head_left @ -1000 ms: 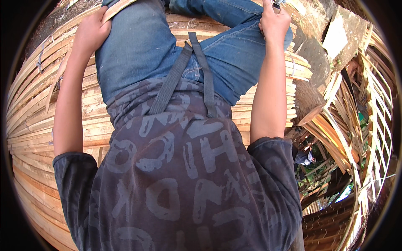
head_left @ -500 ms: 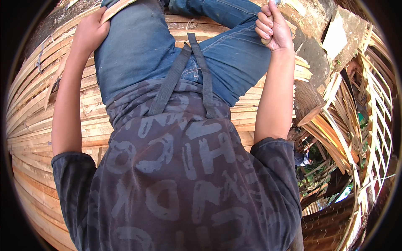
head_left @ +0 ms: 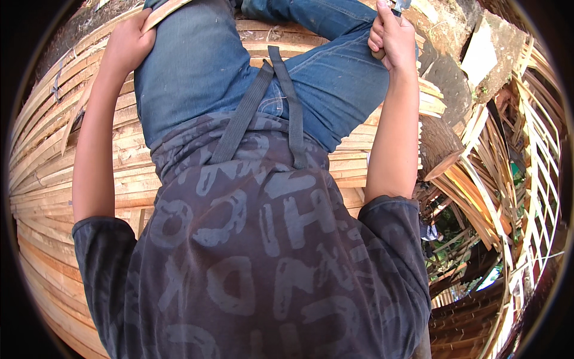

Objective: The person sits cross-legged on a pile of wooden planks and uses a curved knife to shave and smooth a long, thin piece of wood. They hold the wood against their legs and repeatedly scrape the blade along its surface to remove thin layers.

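At the upper left, my left hand (head_left: 128, 45) is closed on a pale wooden strip (head_left: 169, 11) that lies across my left thigh. The strip's far end runs out of the picture at the top. My right hand (head_left: 393, 39) makes a fist beside my right knee, around the wooden handle of a knife (head_left: 402, 5). The handle's butt pokes out below the fist. Only a short piece of grey metal blade shows above the thumb; the rest is beyond the top edge.
Long stacked wooden slats (head_left: 54, 197) spread beneath and around me. To the right stand a cut log (head_left: 443, 160), a flat grey stone (head_left: 445, 87) and a pale flat piece (head_left: 479, 57). Beyond them are bundled thin strips (head_left: 478, 191) and a woven lattice (head_left: 541, 155).
My right hand has risen slightly and its wrist has turned, so more of the metal blade shows. My left hand and the strip have hardly moved.
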Demonstrator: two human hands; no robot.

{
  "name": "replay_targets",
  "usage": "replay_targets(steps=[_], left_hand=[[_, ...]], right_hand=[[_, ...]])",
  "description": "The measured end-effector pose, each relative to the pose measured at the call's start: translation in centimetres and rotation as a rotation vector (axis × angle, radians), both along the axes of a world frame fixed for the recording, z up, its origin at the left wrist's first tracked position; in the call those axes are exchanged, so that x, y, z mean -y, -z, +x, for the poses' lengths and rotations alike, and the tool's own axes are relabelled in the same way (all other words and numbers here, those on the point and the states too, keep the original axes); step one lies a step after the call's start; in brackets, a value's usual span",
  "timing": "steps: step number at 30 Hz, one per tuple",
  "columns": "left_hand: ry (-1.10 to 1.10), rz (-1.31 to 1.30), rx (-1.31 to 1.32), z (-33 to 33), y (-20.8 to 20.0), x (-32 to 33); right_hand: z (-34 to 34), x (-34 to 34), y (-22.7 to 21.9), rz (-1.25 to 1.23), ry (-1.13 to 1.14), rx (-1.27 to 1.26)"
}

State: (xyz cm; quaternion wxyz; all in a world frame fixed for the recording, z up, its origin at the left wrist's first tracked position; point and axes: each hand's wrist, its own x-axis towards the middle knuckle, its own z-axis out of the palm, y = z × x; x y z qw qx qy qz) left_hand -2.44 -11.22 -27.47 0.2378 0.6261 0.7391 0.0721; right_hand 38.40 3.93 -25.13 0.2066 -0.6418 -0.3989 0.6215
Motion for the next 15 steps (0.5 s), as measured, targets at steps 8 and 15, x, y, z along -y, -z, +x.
replay_targets(steps=[8,15], left_hand=[[0.038,0.026,0.019,-0.3,0.6,-0.1],[0.011,0.097,0.021,0.1,0.2,0.1]], right_hand=[[0.7,0.3,0.2,-0.323,0.093,-0.627],[0.2,-0.9,0.5,-0.299,0.117,-0.546]])
